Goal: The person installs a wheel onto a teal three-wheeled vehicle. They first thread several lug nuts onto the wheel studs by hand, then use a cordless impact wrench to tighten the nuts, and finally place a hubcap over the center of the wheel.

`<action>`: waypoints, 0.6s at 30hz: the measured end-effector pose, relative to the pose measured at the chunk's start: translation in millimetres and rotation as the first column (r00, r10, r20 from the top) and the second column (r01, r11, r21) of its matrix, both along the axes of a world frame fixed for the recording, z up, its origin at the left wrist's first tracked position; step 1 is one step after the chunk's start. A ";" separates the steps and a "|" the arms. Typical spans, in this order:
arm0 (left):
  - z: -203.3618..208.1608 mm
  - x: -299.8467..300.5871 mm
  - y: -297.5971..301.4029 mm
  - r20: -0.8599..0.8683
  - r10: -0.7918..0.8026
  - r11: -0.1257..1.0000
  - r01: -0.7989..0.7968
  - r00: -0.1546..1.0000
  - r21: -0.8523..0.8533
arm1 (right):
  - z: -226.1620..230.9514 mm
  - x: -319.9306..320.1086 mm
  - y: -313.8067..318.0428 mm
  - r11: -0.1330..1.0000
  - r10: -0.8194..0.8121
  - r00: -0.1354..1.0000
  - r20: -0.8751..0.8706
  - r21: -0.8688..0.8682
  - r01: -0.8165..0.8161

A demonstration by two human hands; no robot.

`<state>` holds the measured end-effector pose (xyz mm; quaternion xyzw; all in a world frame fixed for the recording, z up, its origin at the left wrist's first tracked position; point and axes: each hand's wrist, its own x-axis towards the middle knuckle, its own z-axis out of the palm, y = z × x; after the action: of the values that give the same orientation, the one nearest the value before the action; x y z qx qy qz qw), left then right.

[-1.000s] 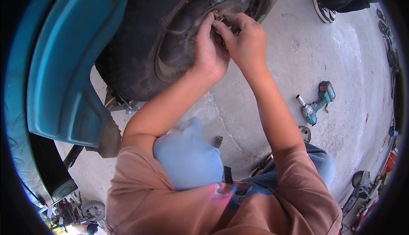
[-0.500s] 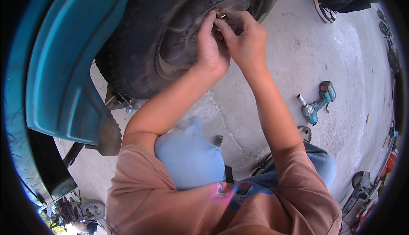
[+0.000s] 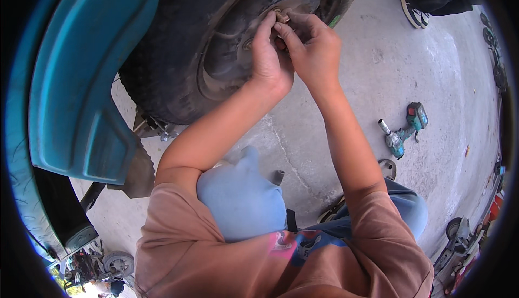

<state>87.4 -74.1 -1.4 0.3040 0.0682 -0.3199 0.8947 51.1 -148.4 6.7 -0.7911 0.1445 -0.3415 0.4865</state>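
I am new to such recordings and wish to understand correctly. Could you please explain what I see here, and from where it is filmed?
There is no robot here: a person works with two bare hands. The camera, a wide fisheye worn on the head, looks down, so straight edges bend. The left hand and right hand meet before a large wheel. Their fingertips hold a small brass-coloured metal piece; the exact grip is partly hidden. At the left is a teal panel. On the concrete floor lies a teal cordless power tool. Another person's shoe shows at the upper right.
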 end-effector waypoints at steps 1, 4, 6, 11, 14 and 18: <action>0.0 0.1 0.6 -0.004 0.009 1.000 -0.009 1.000 0.009 | 1.0 0.4 -0.6 1.000 0.010 1.000 -0.021 0.009 -0.010; 0.1 0.5 -0.2 -0.034 0.025 0.999 -0.024 0.999 0.031 | 2.1 1.2 -2.8 1.000 0.018 0.998 -0.062 0.008 -0.017; -1.7 0.9 0.4 0.001 0.003 1.000 -0.003 1.000 -0.009 | 0.7 1.8 -1.6 1.000 0.000 0.998 -0.056 -0.024 -0.002; -1.0 0.6 0.5 0.010 -0.033 0.999 0.033 0.999 -0.032 | 0.7 2.4 2.1 0.990 0.038 0.998 0.044 0.131 -0.043; -1.4 -0.7 -0.2 0.034 -0.027 0.997 0.030 0.999 -0.077 | 2.3 0.0 0.8 0.997 0.049 0.998 0.032 0.053 -0.050; -9.0 -0.3 2.1 0.023 -0.013 0.999 0.015 1.000 -0.047 | -0.4 0.3 0.5 0.998 0.050 0.998 0.024 0.032 -0.050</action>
<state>87.1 -72.0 -10.5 0.2869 0.0486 -0.3243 0.9001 51.3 -147.8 6.3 -0.7825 0.1246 -0.3359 0.5093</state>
